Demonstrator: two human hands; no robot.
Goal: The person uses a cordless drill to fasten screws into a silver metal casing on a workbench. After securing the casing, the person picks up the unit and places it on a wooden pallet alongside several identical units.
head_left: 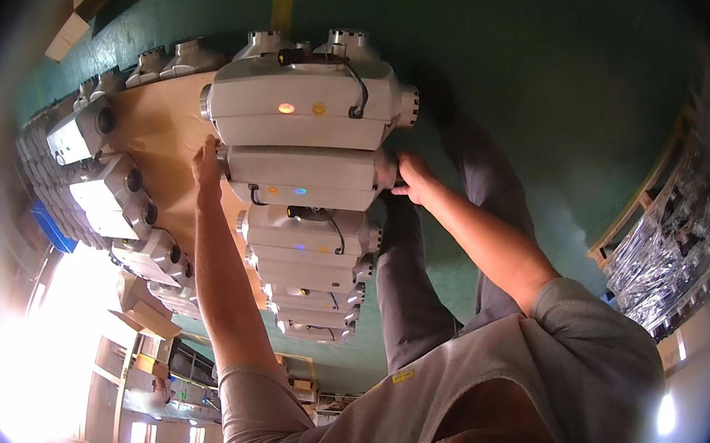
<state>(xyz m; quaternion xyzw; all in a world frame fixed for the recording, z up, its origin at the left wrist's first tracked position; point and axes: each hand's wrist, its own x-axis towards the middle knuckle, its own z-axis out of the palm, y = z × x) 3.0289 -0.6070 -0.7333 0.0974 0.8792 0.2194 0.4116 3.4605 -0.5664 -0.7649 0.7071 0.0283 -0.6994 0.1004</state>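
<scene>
A pale grey unit that looks like an air heater point(325, 173) lies crosswise in front of me, with round end openings, a short black cable and small coloured stickers. At its left end, my left hand point(207, 163) grips it with the fingers partly hidden behind the end ring. My right hand point(413, 178) is closed round its right end, thumb and fingers at the outlet. Just beyond, a second heater point(300, 99) of the same kind touches or nearly touches it. Closer to me, another heater point(309, 230) continues the row.
The row stands along a brown board point(161, 120). More grey heaters point(109, 198) line its left side. A plastic-wrapped pallet load point(672, 234) stands at the right on the green floor point(527, 60). An open cardboard box point(149, 320) is at the lower left.
</scene>
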